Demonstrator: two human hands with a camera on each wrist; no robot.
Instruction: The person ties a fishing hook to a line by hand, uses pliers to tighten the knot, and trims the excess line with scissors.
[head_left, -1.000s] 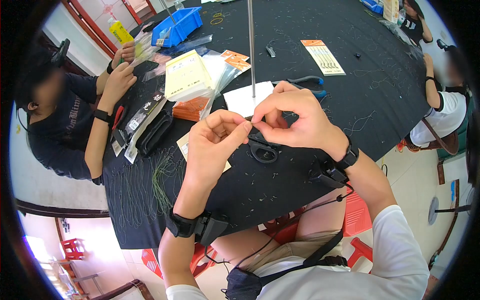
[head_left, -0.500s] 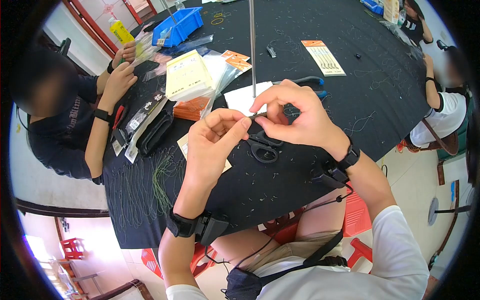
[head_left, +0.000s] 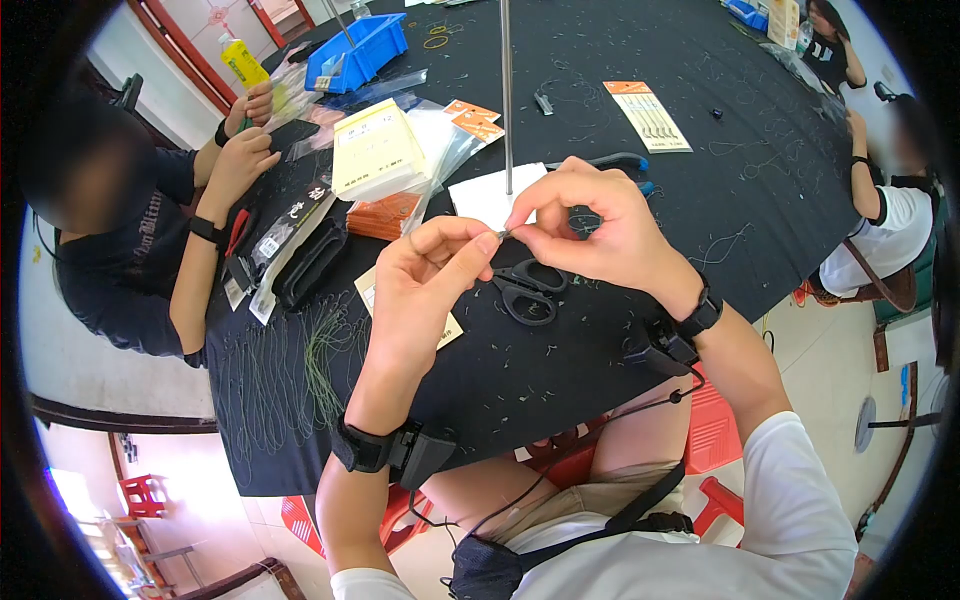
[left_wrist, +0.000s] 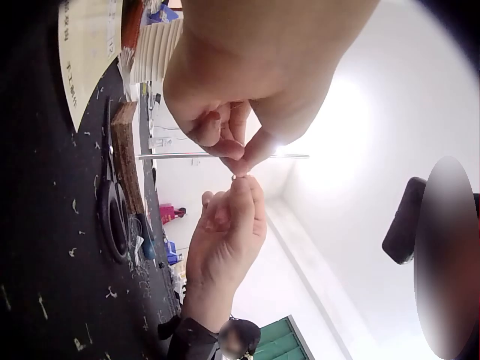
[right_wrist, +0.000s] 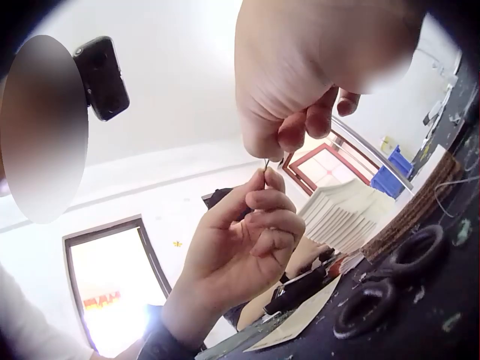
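Over the near part of the black table, my left hand (head_left: 425, 280) and right hand (head_left: 605, 230) meet fingertip to fingertip. Between them is a tiny thin dark piece (head_left: 503, 234), pinched from both sides by thumb and index finger. In the right wrist view it shows as a short dark sliver (right_wrist: 266, 163) between the tips; most of it is hidden by the fingers. Black-handled scissors (head_left: 530, 290) lie below the hands. Just beyond the fingertips is a white pad (head_left: 475, 200), its thick brown edge (left_wrist: 126, 157) visible in the left wrist view.
A thin metal rod (head_left: 506, 100) rises behind the hands. Blue-handled pliers (head_left: 632, 160) lie behind the right hand. Yellow cards (head_left: 370, 150), a blue bin (head_left: 370, 55), a hook card (head_left: 648, 118) and green line strands (head_left: 318, 360) are about. A person in dark clothing (head_left: 120, 260) sits left.
Half a second ago the right thumb and index finger stood slightly apart around the dark piece; now their tips have closed together on it. The left hand has barely moved.
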